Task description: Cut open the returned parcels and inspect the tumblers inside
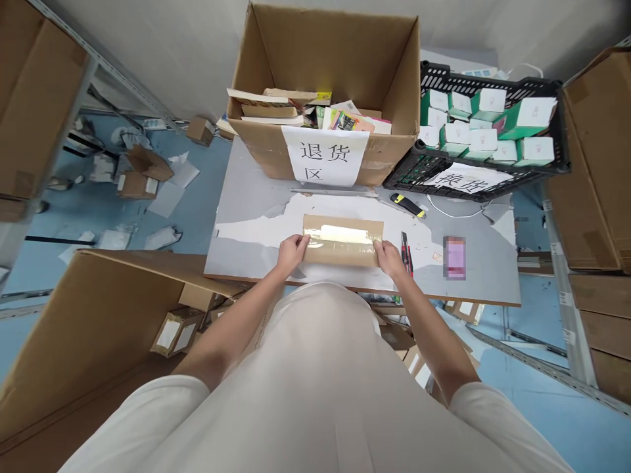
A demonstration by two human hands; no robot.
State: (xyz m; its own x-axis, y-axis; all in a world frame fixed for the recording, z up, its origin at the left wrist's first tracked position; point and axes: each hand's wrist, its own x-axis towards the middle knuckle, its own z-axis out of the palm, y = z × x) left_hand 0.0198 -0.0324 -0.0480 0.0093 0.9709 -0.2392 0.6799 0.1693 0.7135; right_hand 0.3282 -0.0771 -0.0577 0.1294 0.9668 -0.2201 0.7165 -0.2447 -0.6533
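A flat brown cardboard parcel (340, 254) with clear tape and a pale label lies across the front middle of the table, seen in the head view. My left hand (292, 253) grips its left edge, thumb on top. At the opposite edge my right hand (389, 257) holds it the same way; the undersides of both grips are hidden. Just right of my right hand lies a red and black utility knife (406, 253). A yellow and black box cutter (408, 205) rests farther back on the table.
Behind the parcel stands a large open carton (269, 154) of books with a paper sign. To its right, a black crate (493, 184) holds several green and white boxes. A blurred pink object (454, 258) lies on the grey table (488, 282). Another big carton (98, 315) stands at left.
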